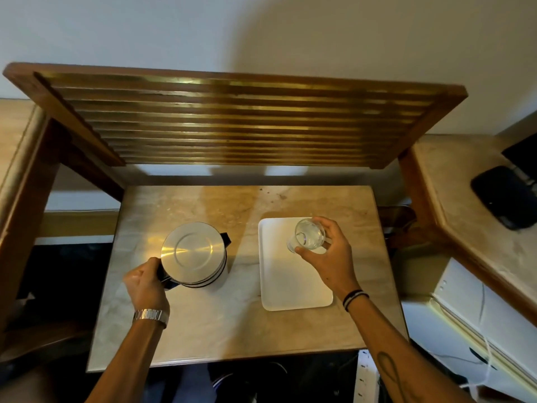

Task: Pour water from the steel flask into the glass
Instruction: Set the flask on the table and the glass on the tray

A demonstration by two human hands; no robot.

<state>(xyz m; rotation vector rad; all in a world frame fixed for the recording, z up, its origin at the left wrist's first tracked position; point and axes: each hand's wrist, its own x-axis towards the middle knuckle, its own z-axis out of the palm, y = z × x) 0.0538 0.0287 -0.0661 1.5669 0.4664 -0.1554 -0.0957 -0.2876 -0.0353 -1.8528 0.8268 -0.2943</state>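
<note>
The steel flask [194, 253] stands upright on the marble table [203, 321], left of centre, its round steel lid facing up and a black spout at its upper right. My left hand [146, 285] is closed around the flask's black handle on its lower left side. The clear glass [308, 234] sits over the far right part of a white rectangular tray [287, 283]. My right hand [328, 251] grips the glass from the right, thumb at the front and fingers at the back. Water seems to show inside the glass.
A slatted wooden shelf [232, 120] overhangs the table's far side. A marble ledge with a dark phone-like object [504, 196] runs along the right. White boxes and cables [476, 324] lie lower right. Dark floor space lies below the table's near edge.
</note>
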